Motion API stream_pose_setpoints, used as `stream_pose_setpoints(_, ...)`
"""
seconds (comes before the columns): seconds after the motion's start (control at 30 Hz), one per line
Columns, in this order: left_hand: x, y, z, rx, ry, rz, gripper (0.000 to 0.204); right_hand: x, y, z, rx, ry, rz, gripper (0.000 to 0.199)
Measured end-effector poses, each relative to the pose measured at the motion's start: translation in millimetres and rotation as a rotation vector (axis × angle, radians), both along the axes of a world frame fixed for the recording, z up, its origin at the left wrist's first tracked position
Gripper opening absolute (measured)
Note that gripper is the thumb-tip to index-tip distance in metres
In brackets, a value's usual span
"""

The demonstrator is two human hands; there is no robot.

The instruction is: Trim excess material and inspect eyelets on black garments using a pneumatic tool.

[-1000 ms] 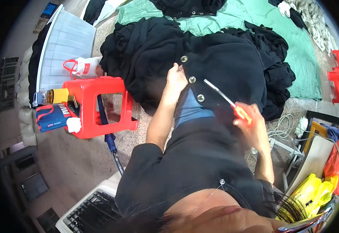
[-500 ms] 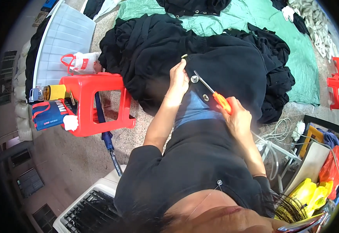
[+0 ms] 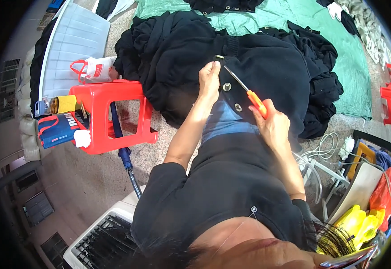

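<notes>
Orange-handled tool (image 3: 252, 96), grip partly hidden by right fingers (image 3: 271, 108)

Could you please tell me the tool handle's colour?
The handle is orange, clearest in the head view.

Well left of the left hand (image 3: 209, 83) is 1 red stool (image 3: 108, 88), a yellow-wrapped bottle (image 3: 66, 104) and a blue bag (image 3: 63, 131) at its far side, a blue umbrella (image 3: 124, 154) near its legs. Right of the right hand (image 3: 275, 126) are looped white cable (image 3: 325, 150) and 2 plastic bags, a yellow one (image 3: 356, 222) and a red one (image 3: 383, 193).
</notes>
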State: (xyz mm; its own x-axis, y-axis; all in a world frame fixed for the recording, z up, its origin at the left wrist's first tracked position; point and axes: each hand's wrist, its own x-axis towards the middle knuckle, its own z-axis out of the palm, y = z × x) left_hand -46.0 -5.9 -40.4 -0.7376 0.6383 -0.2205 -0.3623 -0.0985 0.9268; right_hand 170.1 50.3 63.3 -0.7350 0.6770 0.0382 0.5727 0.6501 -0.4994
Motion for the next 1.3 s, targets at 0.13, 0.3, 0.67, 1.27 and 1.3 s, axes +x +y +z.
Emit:
stream_pose_setpoints(0.13, 6.2, -6.6, 14.8, 0.043, -0.360, 0.004, 0.018, 12.6, 1.9, 11.6, -0.027, 0.039, -0.035, 0.029)
stream_pose_setpoints(0.3, 16.2, -38.3, 20.0, -0.081, -0.431, -0.239, 0.013, 49.6, 4.2, 20.7, -0.091, -0.012, -0.033, 0.028)
stream_pose_setpoints(0.67, 18.4, -33.7, 15.7, 0.014, -0.715, -0.046, 0.018, 40.6, -8.6, 14.8, -0.096, -0.041, 0.097, 0.026)
stream_pose_setpoints(1.27, 6.5, -27.8, 28.3, 0.047, -0.392, -0.155, 0.017, 65.0, 7.2, 46.9, -0.164, -0.027, 0.071, 0.029)
stream_pose_setpoints(1.3, -4.8, -27.4, 21.5, 0.076, -0.421, -0.153, 0.019, 63.7, 6.8, 44.9, -0.167, -0.024, 0.075, 0.029)
